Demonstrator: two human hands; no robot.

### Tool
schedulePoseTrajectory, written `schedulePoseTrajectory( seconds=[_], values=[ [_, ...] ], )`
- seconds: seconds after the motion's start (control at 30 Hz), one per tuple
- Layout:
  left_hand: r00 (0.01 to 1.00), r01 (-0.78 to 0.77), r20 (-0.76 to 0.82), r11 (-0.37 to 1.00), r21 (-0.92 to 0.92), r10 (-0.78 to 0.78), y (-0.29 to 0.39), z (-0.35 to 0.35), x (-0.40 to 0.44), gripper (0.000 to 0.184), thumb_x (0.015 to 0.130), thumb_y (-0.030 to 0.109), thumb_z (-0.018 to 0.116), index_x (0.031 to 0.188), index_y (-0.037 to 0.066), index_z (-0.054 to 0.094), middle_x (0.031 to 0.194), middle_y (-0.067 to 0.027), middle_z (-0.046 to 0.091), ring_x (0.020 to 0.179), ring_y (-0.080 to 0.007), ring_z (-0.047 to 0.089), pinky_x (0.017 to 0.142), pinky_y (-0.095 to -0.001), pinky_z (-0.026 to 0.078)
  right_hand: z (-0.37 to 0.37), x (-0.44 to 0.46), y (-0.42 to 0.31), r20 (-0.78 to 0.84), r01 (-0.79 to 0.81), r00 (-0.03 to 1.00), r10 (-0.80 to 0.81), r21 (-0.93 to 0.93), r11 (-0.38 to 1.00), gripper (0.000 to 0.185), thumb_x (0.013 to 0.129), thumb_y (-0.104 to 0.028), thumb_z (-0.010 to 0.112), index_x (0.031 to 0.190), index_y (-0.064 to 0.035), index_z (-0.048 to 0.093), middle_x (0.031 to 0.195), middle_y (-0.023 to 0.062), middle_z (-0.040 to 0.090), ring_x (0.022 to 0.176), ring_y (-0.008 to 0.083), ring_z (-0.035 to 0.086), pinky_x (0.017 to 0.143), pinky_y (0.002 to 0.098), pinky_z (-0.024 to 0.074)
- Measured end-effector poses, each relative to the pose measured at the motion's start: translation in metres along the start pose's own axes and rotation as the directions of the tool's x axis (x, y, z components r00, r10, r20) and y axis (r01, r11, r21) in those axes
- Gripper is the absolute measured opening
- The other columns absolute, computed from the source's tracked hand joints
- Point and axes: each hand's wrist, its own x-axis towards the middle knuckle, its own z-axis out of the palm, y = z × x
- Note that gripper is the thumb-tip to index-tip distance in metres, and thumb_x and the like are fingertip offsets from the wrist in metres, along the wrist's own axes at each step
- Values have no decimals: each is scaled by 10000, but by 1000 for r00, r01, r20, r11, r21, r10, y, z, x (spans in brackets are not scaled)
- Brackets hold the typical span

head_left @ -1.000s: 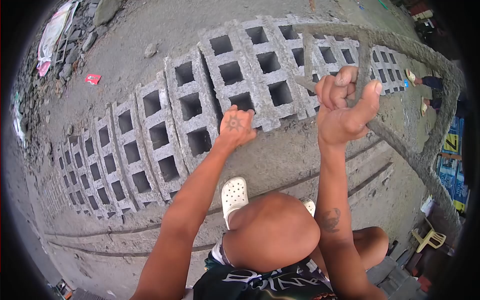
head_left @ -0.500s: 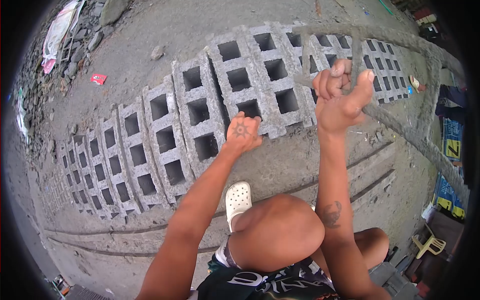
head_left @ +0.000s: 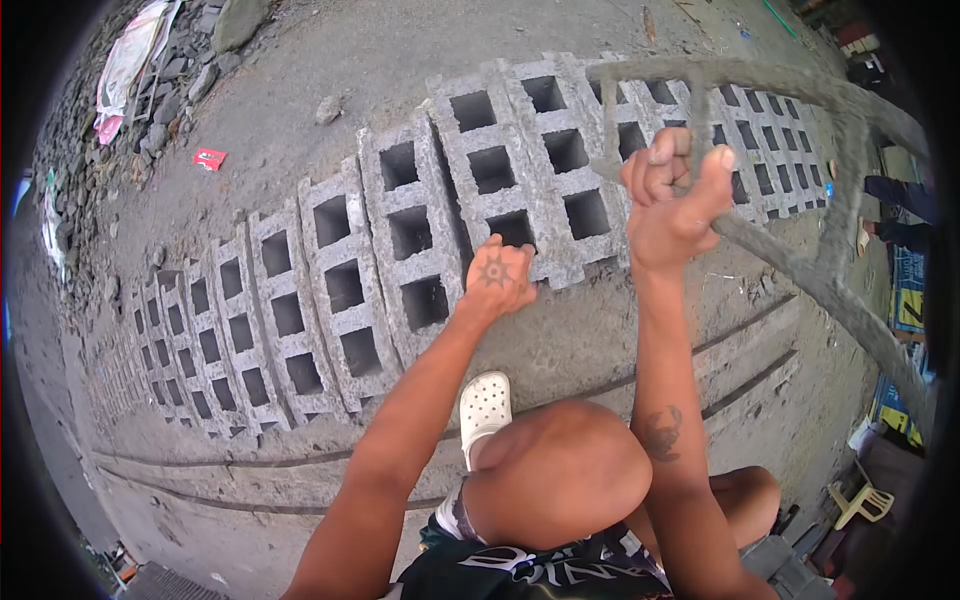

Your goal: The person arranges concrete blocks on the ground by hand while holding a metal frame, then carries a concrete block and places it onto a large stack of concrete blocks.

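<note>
Block (head_left: 500,203), three-holed, meets left hand (head_left: 500,276); right hand (head_left: 676,200) holds one frame (head_left: 828,283).

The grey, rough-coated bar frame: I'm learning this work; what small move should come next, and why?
Perhaps raise the right hand slightly: it seems to grip the frame, which extends over the grey concrete hollow blocks and could knock them; the left hand is at one block's hole.
</note>
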Motion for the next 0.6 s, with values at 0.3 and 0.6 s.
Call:
schedulePoseTrajectory(
  seconds=[0.3, 0.6],
  values=[
    [989, 48, 142, 999, -21, -45, 6, -18, 6, 497, 670, 344, 750, 1059, 50, 653, 771, -106, 589, 813, -272, 618, 999, -405, 428, -8, -5, 25, -88, -250, 967, 241, -110, 962, 547, 1016, -470, 379, 728, -28, 524, 506, -63, 305, 435, 56, 281, 438, 246, 256],
    [990, -61, -132, 998, -30, 57, 2, -14, 6, 400, 663, 324, 755, 924, 41, 646, 659, -139, 662, 685, -291, 651, 857, -360, 446, -25, -25, 101, -77, -327, 944, 322, -368, 870, 521, 1024, -412, 382, 707, -26, 531, 562, -41, 372, 529, 74, 373, 510, 257, 317]
  ],
)
